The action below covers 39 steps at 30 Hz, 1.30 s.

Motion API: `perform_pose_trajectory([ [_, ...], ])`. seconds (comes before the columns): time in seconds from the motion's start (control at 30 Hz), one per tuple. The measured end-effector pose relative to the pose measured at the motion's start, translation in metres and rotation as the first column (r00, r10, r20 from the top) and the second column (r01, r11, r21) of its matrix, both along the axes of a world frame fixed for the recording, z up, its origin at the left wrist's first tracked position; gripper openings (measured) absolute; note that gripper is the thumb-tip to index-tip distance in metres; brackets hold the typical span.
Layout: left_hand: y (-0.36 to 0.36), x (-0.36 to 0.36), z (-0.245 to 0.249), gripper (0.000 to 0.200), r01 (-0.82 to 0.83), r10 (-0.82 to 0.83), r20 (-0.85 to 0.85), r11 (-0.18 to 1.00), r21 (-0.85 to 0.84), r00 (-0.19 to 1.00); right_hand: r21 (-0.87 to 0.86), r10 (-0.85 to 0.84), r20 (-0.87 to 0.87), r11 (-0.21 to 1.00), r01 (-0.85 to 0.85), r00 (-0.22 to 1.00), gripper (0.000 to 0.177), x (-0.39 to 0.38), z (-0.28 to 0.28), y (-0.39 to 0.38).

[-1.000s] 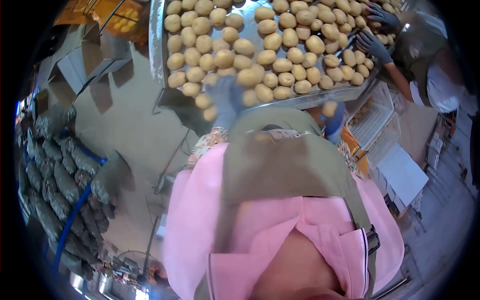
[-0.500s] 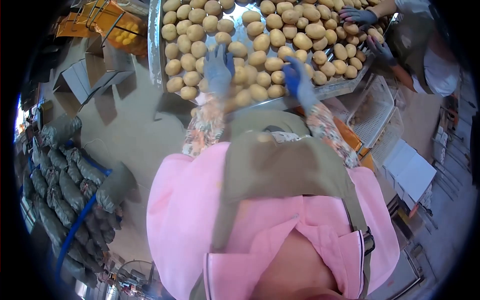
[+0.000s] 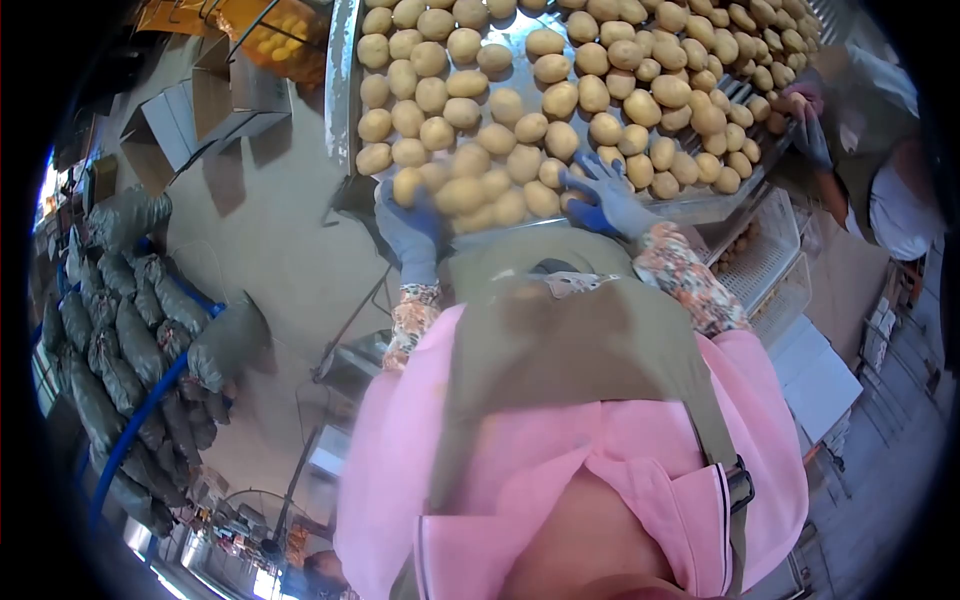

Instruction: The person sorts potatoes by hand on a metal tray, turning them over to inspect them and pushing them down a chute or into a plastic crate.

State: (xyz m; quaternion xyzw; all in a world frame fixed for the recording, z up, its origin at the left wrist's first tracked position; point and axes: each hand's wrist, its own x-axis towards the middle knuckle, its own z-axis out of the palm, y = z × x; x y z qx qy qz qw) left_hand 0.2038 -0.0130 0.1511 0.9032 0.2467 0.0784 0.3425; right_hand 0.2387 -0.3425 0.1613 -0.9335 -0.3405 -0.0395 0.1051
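Note:
A metal sorting table (image 3: 345, 110) carries several tan potatoes (image 3: 560, 100) spread over it. My left hand (image 3: 410, 230), in a blue glove, is at the table's near left edge, with its fingers curled around a blurred potato (image 3: 407, 187). In a matching blue glove, my right hand (image 3: 603, 195) lies flat with fingers apart on the potatoes at the near edge. A green apron over pink clothing fills the lower middle of the view.
A co-worker's gloved hand (image 3: 812, 140) works the potatoes at the table's right end. White plastic crates (image 3: 765, 255) stand below the table on the right. Open cardboard boxes (image 3: 200, 105) and a pile of dark filled sacks (image 3: 120, 340) lie on the floor to the left.
My left hand has drawn back from the potatoes to the table's near left edge. My right hand has dropped lower and flattened onto the near potatoes. The view has shifted slightly.

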Motion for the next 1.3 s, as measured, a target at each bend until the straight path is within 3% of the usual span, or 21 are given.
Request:
perform_pose_trajectory([
  [0.07,-0.005,-0.001,-0.001,0.057,0.072,-0.101,0.08,0.95,0.305,0.992,0.134,-0.052,-0.27,0.987,0.091,0.961,0.036,0.015,0.005,0.006],
  [0.17,-0.022,0.02,-0.024,0.051,0.171,-0.236,0.141,0.915,0.365,0.961,0.284,-0.017,-0.871,0.798,0.531,0.491,0.033,0.048,0.033,0.018],
  [0.2,-0.032,0.032,-0.013,0.049,0.22,-0.256,0.098,0.935,0.277,0.962,0.315,-0.034,-0.884,0.692,0.65,0.466,0.032,0.056,0.07,0.052],
  [0.23,-0.04,0.041,-0.001,0.049,0.218,-0.253,0.1,0.937,0.273,0.962,0.452,-0.091,-0.511,0.818,0.357,0.855,0.033,0.065,0.014,0.048],
  [0.27,-0.047,0.048,0.011,0.051,0.345,-0.337,-0.082,0.88,0.327,0.938,0.202,-0.225,-0.343,0.931,0.305,0.912,0.036,0.064,-0.014,0.059],
  [0.3,-0.049,0.052,0.016,0.053,0.471,-0.395,-0.267,0.807,0.356,0.879,0.163,-0.188,-0.528,0.935,0.316,0.828,0.038,0.054,-0.021,0.073],
  [0.37,-0.043,0.048,0.006,0.055,0.55,-0.436,-0.359,0.765,0.336,0.825,0.077,-0.041,-0.329,0.995,0.07,0.943,0.04,0.039,-0.014,0.103],
  [0.43,-0.035,0.038,-0.008,0.056,0.595,-0.438,-0.412,0.674,0.438,0.799,0.291,0.215,-0.651,0.957,-0.022,0.728,0.044,0.044,-0.003,0.102],
  [0.5,-0.03,0.03,0.007,0.057,0.561,-0.42,-0.404,0.751,0.349,0.813,0.033,0.112,-0.634,0.993,-0.118,0.765,0.041,0.059,0.032,0.103],
  [0.57,-0.026,0.017,0.017,0.055,0.372,-0.271,-0.319,0.871,0.319,0.908,0.441,0.199,-0.873,0.71,0.549,0.444,0.035,0.068,0.044,0.075],
  [0.63,-0.014,0.004,0.016,0.055,0.342,-0.265,-0.259,0.883,0.322,0.929,0.163,-0.216,-0.375,0.942,0.294,0.901,0.035,0.075,0.0,0.032],
  [0.7,0.0,-0.01,0.003,0.062,0.2,-0.172,-0.145,0.957,0.211,0.974,0.187,0.09,-0.545,0.982,0.016,0.834,0.039,0.101,0.015,-0.003],
  [0.73,0.002,-0.011,0.01,0.071,0.164,-0.126,-0.211,0.971,0.173,0.969,0.196,-0.008,-0.72,0.957,0.214,0.694,0.038,0.123,0.025,-0.025],
  [0.77,0.006,-0.013,0.005,0.071,0.159,-0.119,-0.216,0.971,0.176,0.969,0.155,-0.078,-0.861,0.901,0.404,0.503,0.037,0.144,0.027,-0.04],
  [0.83,0.021,-0.02,-0.014,0.074,-0.034,0.029,-0.104,0.998,-0.05,0.994,0.368,0.339,-0.874,-0.008,0.93,0.349,0.048,0.185,-0.019,-0.05],
  [0.9,0.025,-0.021,-0.028,0.072,-0.07,0.061,-0.137,0.995,-0.068,0.989,0.569,-0.14,-0.733,0.411,0.712,0.666,0.065,0.212,0.024,-0.041],
  [0.93,0.026,-0.022,-0.034,0.068,-0.032,0.027,-0.171,0.999,-0.03,0.985,0.57,-0.132,-0.737,0.408,0.714,0.663,0.065,0.219,0.026,-0.038],
  [1.0,0.019,-0.017,-0.025,0.061,0.066,-0.073,-0.186,0.997,-0.042,0.98,0.06,-0.592,-0.485,0.711,0.7,0.643,0.076,0.238,0.01,-0.029],
  [1.03,0.015,-0.02,-0.044,0.077,0.151,-0.103,-0.331,0.981,0.123,0.938,-0.093,-0.532,-0.159,0.847,0.524,0.832,0.068,0.23,-0.037,-0.038],
  [1.17,-0.017,-0.014,-0.035,0.089,-0.166,0.138,-0.094,0.852,-0.496,0.986,-0.137,-0.52,-0.087,0.851,0.507,0.85,0.051,0.174,-0.018,0.011],
  [1.3,-0.018,-0.016,-0.059,0.087,-0.189,0.212,-0.016,0.832,-0.522,0.977,0.023,-0.286,-0.071,0.957,0.288,0.956,0.049,0.125,-0.006,0.016],
])
